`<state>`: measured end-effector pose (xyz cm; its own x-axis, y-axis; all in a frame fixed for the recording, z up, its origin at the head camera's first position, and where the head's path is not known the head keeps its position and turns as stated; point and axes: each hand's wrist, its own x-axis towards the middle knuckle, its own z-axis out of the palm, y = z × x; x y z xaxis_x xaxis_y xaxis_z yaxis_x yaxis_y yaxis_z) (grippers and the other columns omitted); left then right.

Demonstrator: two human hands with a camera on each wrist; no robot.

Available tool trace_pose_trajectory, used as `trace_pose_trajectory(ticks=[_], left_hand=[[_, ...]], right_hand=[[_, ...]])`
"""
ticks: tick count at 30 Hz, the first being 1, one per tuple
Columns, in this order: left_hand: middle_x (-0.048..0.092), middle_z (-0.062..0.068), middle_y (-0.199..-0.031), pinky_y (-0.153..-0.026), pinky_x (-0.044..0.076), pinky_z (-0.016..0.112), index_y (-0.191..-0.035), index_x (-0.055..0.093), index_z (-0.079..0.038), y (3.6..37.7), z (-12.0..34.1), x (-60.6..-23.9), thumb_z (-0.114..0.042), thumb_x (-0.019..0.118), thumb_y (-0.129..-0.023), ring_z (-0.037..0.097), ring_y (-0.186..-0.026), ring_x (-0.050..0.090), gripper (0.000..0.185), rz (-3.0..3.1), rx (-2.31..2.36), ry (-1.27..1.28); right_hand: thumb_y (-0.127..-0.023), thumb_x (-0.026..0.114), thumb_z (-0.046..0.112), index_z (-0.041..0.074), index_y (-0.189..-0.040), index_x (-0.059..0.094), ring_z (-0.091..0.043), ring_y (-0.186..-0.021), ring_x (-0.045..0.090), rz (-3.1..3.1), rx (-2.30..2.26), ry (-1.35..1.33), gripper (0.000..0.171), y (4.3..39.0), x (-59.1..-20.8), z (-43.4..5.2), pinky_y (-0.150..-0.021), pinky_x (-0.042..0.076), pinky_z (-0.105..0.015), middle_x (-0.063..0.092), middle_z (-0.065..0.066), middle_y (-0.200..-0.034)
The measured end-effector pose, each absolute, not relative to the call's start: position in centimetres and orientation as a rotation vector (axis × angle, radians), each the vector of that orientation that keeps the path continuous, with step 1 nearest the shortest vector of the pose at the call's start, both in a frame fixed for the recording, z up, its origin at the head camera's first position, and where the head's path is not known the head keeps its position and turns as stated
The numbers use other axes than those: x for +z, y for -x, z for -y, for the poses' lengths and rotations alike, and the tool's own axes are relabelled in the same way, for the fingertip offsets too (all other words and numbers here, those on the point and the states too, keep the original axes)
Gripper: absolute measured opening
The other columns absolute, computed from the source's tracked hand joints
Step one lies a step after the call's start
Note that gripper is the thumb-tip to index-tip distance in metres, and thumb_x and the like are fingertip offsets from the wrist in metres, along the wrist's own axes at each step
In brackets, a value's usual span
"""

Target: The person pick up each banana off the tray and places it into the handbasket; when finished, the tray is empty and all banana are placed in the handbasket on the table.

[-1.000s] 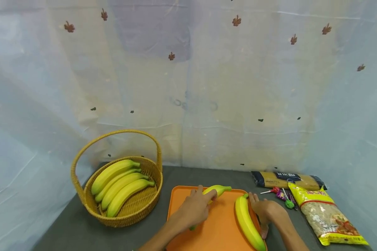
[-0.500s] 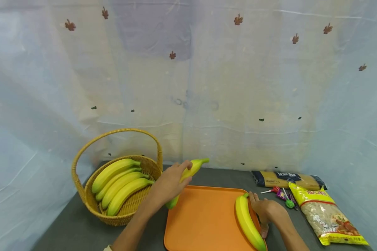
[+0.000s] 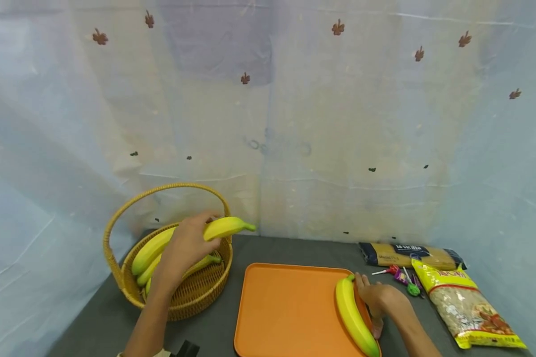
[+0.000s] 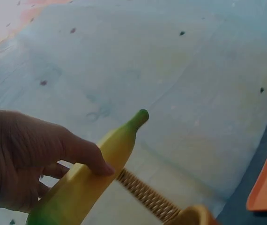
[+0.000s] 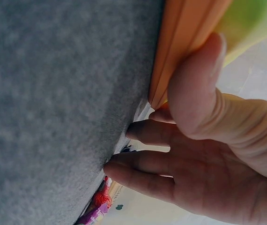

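My left hand [image 3: 188, 245] grips a yellow banana [image 3: 225, 227] with green ends, held up over the right part of the wicker basket [image 3: 205, 300]. In the left wrist view the thumb lies along this banana [image 4: 89, 187], whose stem points away from the hand. Several more bananas [image 3: 149, 254] lie inside the basket, partly hidden by the left hand and forearm. On the orange tray [image 3: 290, 310], one banana [image 3: 354, 315] lies along the right edge. My right hand [image 3: 377, 300] rests at that edge with fingers extended, its thumb against the tray's side [image 5: 185, 37] in the right wrist view.
Right of the tray lie several wrapped lollipops [image 3: 413, 289], a pack of spaghetti [image 3: 393, 254] and a yellow printed bag [image 3: 469, 307]. The basket's tall handle [image 3: 178, 186] arches above its bowl. A pale curtain [image 3: 295, 124] hangs behind the dark grey tabletop [image 3: 219, 327].
My left hand has lifted a banana off the tray and carried it left, over the basket. The right hand and the other banana on the tray have stayed in place.
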<state>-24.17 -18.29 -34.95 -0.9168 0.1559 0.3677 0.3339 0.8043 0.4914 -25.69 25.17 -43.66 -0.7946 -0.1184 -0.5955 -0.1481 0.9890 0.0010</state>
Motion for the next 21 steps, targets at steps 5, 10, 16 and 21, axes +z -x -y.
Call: trace_pose_trajectory(ticks=[5,10,16,21], left_hand=[[0.072,0.021,-0.127,-0.076,0.056,0.044,-0.138,0.065,-0.002,24.0,20.6,-34.7,-0.016,0.079,-0.093,0.031,-0.094,0.069,0.049,2.684,-0.724,0.324],[0.067,0.027,-0.136,-0.082,0.057,0.052,-0.143,0.061,-0.001,24.5,22.4,-35.0,-0.028,0.076,-0.097,0.04,-0.105,0.07,0.056,2.722,-0.68,0.247],[0.064,0.032,-0.137,-0.091,0.055,0.063,-0.141,0.062,0.004,25.7,24.2,-36.4,-0.028,0.073,-0.099,0.052,-0.114,0.066,0.054,2.806,-0.602,0.16],[0.066,0.036,-0.13,-0.09,0.057,0.061,-0.134,0.064,0.012,26.6,25.2,-38.1,-0.021,0.077,-0.096,0.053,-0.109,0.067,0.051,2.867,-0.563,0.084]], right_hand=[[-0.065,0.098,0.015,-0.006,-0.162,0.019,-0.06,-0.147,0.036,-2.512,0.049,0.189,0.127,25.8,-43.9,-25.3,-0.114,0.037,-0.073,0.027,-0.03,-0.168],[-0.061,0.098,0.018,-0.003,-0.163,0.018,-0.061,-0.148,0.034,-2.509,0.057,0.168,0.132,26.3,-44.5,-25.6,-0.113,0.037,-0.074,0.025,-0.029,-0.169],[-0.062,0.098,0.025,-0.003,-0.164,0.016,-0.061,-0.148,0.034,-2.488,0.094,0.189,0.134,26.8,-44.8,-25.9,-0.115,0.036,-0.074,0.023,-0.029,-0.17],[-0.065,0.098,0.018,-0.005,-0.162,0.02,-0.06,-0.147,0.036,-2.491,0.085,0.184,0.127,26.2,-44.1,-25.4,-0.114,0.037,-0.073,0.026,-0.029,-0.168]])
